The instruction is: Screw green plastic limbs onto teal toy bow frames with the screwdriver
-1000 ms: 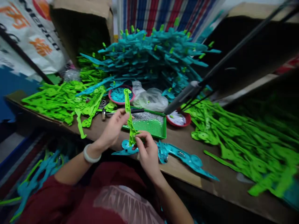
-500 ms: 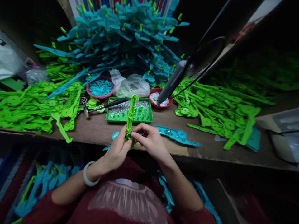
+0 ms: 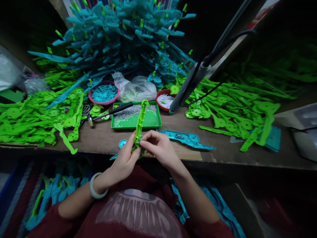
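My left hand (image 3: 125, 162) is wrapped round the lower end of a long green plastic part (image 3: 141, 120), which stands nearly upright. My right hand (image 3: 160, 147) is pinched at the inner face of that part, near its lower end; what lies between its fingertips is too small to make out. Behind the hands is a green tray (image 3: 148, 123) of small silvery pieces. A blue plastic part (image 3: 182, 137) lies on the table just beyond my right hand, and a round blue piece (image 3: 122, 143) shows beside my left.
A hammer (image 3: 109, 114) rests against the tray's left side. Behind are a pink bowl (image 3: 104, 101), a plastic bag (image 3: 136, 89), a red bowl (image 3: 163, 106) and a grey lamp arm (image 3: 188, 86). Green parts are heaped left (image 3: 32, 115) and right (image 3: 230, 105), blue parts (image 3: 116, 43) at the back.
The camera view has shifted and tilted slightly. Both hands keep their hold at the green part, with my right fingertips still at its lower end.
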Tool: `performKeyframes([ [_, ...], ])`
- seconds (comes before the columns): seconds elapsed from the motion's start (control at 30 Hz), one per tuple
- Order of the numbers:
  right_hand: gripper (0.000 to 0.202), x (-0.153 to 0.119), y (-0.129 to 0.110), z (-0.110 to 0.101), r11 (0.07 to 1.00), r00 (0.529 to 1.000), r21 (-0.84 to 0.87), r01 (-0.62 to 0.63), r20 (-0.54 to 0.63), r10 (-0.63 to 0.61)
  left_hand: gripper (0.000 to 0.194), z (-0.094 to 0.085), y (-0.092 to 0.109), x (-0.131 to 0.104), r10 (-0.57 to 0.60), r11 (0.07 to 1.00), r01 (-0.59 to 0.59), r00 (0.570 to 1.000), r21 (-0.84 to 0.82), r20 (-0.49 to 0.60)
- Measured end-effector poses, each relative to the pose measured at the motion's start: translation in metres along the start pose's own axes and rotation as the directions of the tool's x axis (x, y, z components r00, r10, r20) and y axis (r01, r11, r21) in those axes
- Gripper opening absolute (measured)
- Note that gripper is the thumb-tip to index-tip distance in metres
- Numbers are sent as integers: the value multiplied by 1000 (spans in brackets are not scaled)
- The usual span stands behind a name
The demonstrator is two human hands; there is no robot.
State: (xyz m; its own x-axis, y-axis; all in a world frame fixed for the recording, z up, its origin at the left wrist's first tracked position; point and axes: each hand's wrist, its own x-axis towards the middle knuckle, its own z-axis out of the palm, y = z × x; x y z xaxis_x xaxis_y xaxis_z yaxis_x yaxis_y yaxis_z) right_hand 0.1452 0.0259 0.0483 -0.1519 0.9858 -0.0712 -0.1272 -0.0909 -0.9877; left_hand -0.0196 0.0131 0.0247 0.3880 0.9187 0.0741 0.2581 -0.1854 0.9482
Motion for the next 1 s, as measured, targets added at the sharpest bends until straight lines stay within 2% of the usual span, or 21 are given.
performKeyframes([
  [0.27,16,-1,1,6,1000,999,-3,-23,-44,22,55,4,-9,-6,-80,981,72,996,-178,-38],
  [0.53,21,-1,8,10,999,997,11,-52,-47,53,49,5,-3,0,-106,979,78,983,-190,-146],
  [0.63,21,1,11,15,998,998,48,-51,-36,52,44,6,-5,1,-157,962,112,974,-250,-166],
  [0.73,19,2,12,12,999,1000,36,0,1,0,39,6,-6,3,-242,890,163,960,-425,-139],
  [0.8,15,1,16,2,984,989,-126,125,-64,-134,36,4,-4,4,-288,806,179,951,-565,-109],
  [0.87,10,-3,25,-12,866,931,-415,280,-103,-350,34,-1,-2,4,-316,735,176,943,-655,-101],
  [0.9,9,-6,32,-19,761,899,-556,334,-56,-435,33,-4,-1,4,-326,718,172,940,-675,-106],
  [0.93,12,-8,39,-25,643,883,-670,371,39,-468,32,-7,-2,3,-334,713,169,935,-680,-117],
  [1.0,25,-11,55,-28,393,885,-821,413,261,-386,33,-15,-6,1,-344,724,162,927,-671,-147],
])
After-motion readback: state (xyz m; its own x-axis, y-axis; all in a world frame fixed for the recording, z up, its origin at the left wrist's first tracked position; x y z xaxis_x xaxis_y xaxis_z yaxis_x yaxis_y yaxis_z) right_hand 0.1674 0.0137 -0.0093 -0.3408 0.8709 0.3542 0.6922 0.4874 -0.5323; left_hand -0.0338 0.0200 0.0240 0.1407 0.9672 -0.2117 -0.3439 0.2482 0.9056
